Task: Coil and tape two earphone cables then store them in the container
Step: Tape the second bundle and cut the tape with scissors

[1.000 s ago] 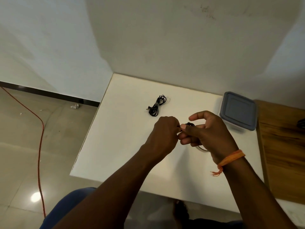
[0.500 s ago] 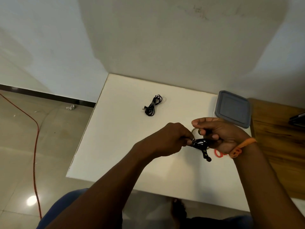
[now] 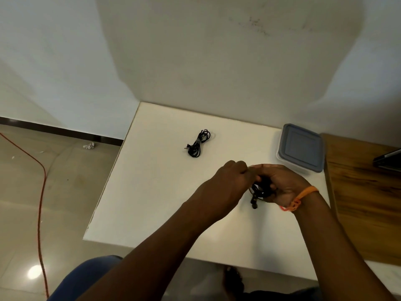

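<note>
White table in a wall corner: the right hand cups the black earphone bundle, fingers curled round it, plug end dangling toward the person. Left hand sits touching on its left, fingertips pinched at the top of the bundle; tape itself I can't make out. Other coil lies well apart at the far side, and the lidded container is nearer the right hand, just beyond it.

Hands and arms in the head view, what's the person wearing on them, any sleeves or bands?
Both forearms are bare, with no sleeves in view. The right hand has an orange thread band tied round the wrist, knotted, with a short reddish tail hanging off it. The left hand and its wrist carry nothing: no band, watch or ring that shows. No gloves on either hand.
</note>
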{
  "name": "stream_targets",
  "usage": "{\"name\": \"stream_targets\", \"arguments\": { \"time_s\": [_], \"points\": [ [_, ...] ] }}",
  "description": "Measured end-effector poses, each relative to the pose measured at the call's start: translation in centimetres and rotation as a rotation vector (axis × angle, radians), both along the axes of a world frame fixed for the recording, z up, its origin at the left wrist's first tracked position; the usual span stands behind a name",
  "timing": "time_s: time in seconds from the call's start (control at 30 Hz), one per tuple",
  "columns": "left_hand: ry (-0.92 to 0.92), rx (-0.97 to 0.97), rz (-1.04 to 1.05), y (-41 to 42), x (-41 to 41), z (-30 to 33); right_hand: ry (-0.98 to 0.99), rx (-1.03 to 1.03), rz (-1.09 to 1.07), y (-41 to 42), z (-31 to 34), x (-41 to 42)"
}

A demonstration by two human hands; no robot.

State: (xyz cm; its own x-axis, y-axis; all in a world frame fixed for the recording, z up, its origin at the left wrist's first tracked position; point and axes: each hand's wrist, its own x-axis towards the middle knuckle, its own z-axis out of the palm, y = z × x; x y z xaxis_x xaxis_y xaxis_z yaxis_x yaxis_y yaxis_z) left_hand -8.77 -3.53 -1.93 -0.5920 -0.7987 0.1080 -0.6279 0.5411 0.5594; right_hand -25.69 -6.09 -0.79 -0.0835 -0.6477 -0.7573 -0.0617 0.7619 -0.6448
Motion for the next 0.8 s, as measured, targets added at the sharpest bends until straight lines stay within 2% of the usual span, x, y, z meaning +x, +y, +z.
{"name": "stream_targets", "arguments": {
  "time_s": [0.1,0.2,0.4,0.53,0.6,0.7,0.8],
  "points": [
    [0.028,-0.011,-0.058,0.0,0.1,0.3,0.032,-0.004,0.035,0.3,0.0,-0.1],
    [0.007,0.058,-0.027,-0.3,0.1,-0.2,-0.010,0.020,0.053,0.2,0.5,-0.3],
    [0.096,0.248,0.002,-0.6,-0.1,-0.1,-0.180,0.086,-0.126,0.0,0.4,-0.7],
    [0.341,0.535,0.133,-1.1,0.6,1.0,-0.275,0.136,-0.236,-0.1,0.5,-0.4],
    [0.415,0.613,0.156,-1.4,0.9,1.1,-0.338,0.155,-0.250,-0.1,0.5,-0.4],
    [0.544,0.707,0.159,-1.5,1.2,1.7,-0.552,0.217,-0.286,0.1,0.4,-0.1],
    [0.713,0.813,0.183,-1.5,1.5,1.8,-0.769,0.252,-0.462,0.2,1.0,0.1]
  ]
}}
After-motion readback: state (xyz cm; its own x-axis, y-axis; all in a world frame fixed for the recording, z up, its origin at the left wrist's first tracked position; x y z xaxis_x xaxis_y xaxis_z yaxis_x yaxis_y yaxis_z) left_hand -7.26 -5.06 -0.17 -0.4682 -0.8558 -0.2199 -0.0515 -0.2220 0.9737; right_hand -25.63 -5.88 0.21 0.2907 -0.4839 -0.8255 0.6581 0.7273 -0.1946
